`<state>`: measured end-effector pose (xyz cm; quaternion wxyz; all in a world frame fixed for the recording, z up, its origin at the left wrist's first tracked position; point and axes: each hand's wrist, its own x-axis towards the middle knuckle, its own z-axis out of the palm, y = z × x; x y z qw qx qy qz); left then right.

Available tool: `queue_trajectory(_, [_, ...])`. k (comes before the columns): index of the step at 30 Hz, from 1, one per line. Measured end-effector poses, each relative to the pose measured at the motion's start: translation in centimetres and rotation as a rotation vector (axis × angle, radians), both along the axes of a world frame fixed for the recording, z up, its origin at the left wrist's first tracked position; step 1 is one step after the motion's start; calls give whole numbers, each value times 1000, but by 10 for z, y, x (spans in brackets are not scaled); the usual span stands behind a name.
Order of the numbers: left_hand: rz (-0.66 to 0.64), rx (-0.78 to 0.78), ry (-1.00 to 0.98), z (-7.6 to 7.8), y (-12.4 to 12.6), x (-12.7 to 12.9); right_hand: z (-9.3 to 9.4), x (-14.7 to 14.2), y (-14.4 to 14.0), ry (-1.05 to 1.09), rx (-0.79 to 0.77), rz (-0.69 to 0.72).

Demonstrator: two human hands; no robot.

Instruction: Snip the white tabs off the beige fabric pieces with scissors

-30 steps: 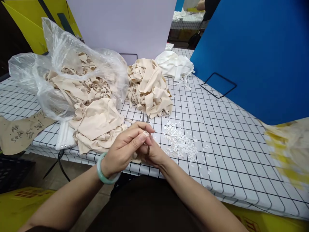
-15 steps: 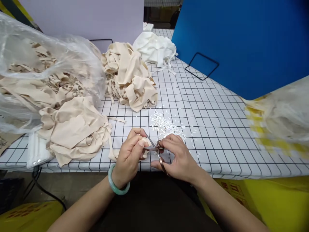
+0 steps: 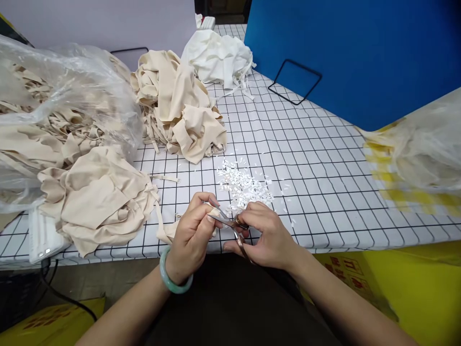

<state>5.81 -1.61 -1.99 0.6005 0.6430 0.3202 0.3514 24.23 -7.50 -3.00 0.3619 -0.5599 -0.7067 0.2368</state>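
Note:
My left hand [image 3: 192,235] is closed, pinching a piece of beige fabric [image 3: 166,234] near the table's front edge. The fabric's strap trails left from under the hand toward a crumpled beige garment piece [image 3: 104,194]. In my right hand [image 3: 266,235] is a pair of scissors [image 3: 239,236], with fingers through the handle loops. Their blades point left and are parted a little, with the tips at the fabric by my left fingertips. Just beyond the scissors lies a scatter of small white snippets [image 3: 245,185].
A beige fabric heap [image 3: 180,101] and a white fabric heap [image 3: 219,57] lie farther back. At left stand a clear plastic bag [image 3: 82,91] of beige pieces and a white power strip [image 3: 45,235]. A blue board [image 3: 345,53] slants at back right, near another plastic bag [image 3: 425,149].
The view has shifted slightly, so the table things appear farther left. The scissor blades have closed somewhat and sit nearer the left fingertips. Both hands keep their hold.

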Motion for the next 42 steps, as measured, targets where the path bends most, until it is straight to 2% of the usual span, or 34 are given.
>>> queue_trajectory(14, [-34, 114, -43, 0, 0, 2, 1, -3, 1, -11, 20, -3])
queue_trajectory(19, [-30, 108, -13, 0, -1, 3, -1, -2, 0, -26, 52, -20])
queue_trajectory(23, [-60, 83, 44, 1, 1, 9, -4, 2, -3, -56, 71, -64])
queue_trajectory(30, [-162, 92, 134, 5, 8, 32, -15, 18, -19, -114, 87, -221])
queue_trajectory(33, [-185, 56, 142, 2, 7, 40, -19, 22, -26, -21, -23, -302])
queue_trajectory(37, [-189, -52, 121, 2, 7, 37, -21, 29, -31, 270, -207, -365])
queue_trajectory(40, [-165, -180, 63, 18, 19, 22, -22, 31, -27, 478, -246, -293])
queue_trajectory(42, [-112, -178, 17, 35, 34, 6, -23, 26, -21, 546, -262, -255])
